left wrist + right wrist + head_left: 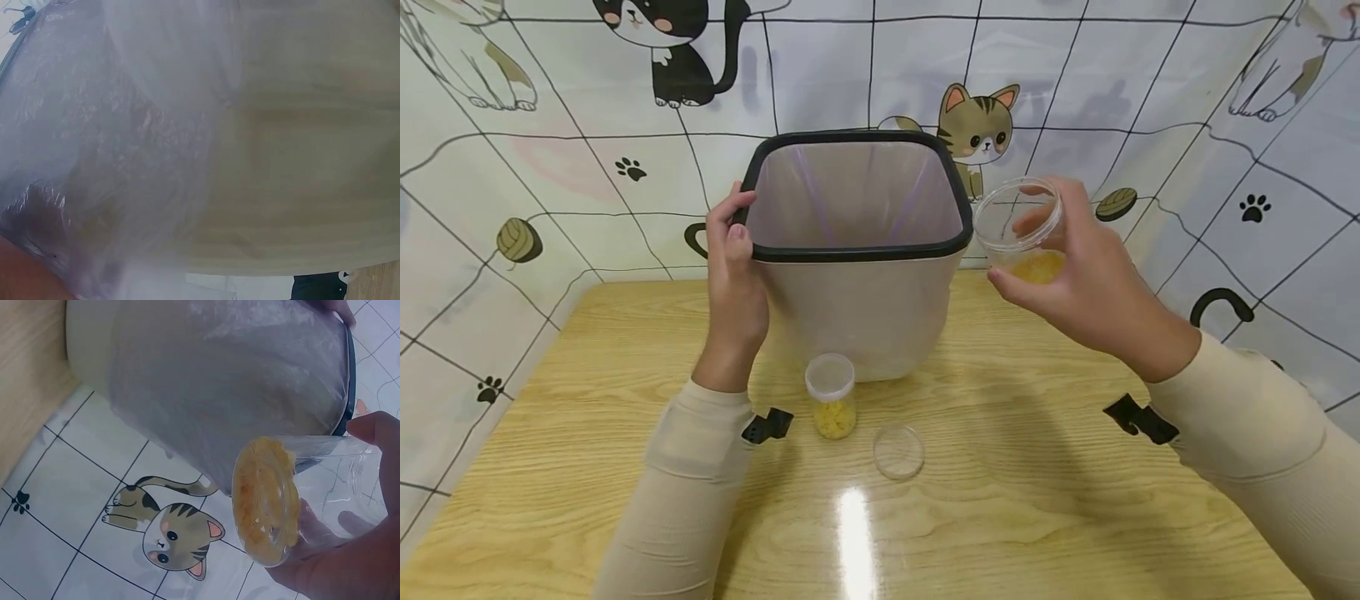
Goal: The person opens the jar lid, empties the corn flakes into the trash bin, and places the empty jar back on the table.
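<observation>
A trash bin [857, 312] with a black rim and a thin plastic liner [850, 192] stands on the table. At its left rim my left hand [733, 275] grips the edge, fingertips over the black band. To the right of the bin, my right hand [1090, 275] holds a clear plastic jar [337, 487], its open mouth up and a yellow-orange layer [265, 500] at its base. In front of the bin is a smaller jar [833, 396] of yellow pieces, and beside it lies a clear round lid [898, 452]. Liner and bin wall fill most of the left wrist view.
The wood-grain table [1037, 500] is bounded at the back and sides by a white sheet [820, 75] printed with cats and grid lines. A black hook-like shape [1221, 304] shows on the right side. Black straps hang at both sleeves.
</observation>
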Demonstrator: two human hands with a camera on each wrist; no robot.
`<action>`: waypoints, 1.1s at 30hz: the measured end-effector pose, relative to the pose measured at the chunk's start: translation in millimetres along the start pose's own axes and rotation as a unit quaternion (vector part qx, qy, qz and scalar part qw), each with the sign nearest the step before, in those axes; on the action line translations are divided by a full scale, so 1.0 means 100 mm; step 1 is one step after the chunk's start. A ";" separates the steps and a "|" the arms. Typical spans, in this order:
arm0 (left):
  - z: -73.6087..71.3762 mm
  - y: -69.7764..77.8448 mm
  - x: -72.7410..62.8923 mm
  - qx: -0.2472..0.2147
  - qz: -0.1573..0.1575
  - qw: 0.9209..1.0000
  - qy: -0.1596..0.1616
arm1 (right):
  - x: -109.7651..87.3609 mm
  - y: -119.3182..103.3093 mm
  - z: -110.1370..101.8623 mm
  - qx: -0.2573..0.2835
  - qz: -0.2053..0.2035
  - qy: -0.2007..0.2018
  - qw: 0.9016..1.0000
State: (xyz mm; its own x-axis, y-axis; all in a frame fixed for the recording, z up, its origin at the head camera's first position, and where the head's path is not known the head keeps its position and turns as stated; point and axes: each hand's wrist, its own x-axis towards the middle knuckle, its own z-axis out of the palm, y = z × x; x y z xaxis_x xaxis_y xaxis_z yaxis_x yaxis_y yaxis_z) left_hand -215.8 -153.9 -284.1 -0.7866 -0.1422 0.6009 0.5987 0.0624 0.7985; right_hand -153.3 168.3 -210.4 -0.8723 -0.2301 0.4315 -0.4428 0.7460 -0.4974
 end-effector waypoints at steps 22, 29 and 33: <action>0.01 0.03 -0.01 0.005 -0.007 1.000 -0.002 | 0.52 -0.07 -0.22 -0.068 -0.011 -0.083 0.994; 0.01 0.03 -0.01 0.008 -0.006 1.000 -0.004 | 0.62 -0.14 -0.28 -0.078 0.011 -0.101 0.992; 0.01 0.04 -0.01 0.009 -0.005 1.000 -0.003 | 0.72 -0.20 -0.27 -0.093 -0.001 -0.096 0.991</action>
State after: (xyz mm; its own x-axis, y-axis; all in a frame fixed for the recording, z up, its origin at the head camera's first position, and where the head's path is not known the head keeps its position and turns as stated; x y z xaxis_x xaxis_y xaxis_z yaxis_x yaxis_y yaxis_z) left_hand -213.2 -152.1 -281.8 -0.7931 -0.1361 0.5936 0.5886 0.0794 0.8045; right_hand -201.2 153.5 -148.8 -0.9030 -0.3326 0.2719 -0.4138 0.8435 -0.3424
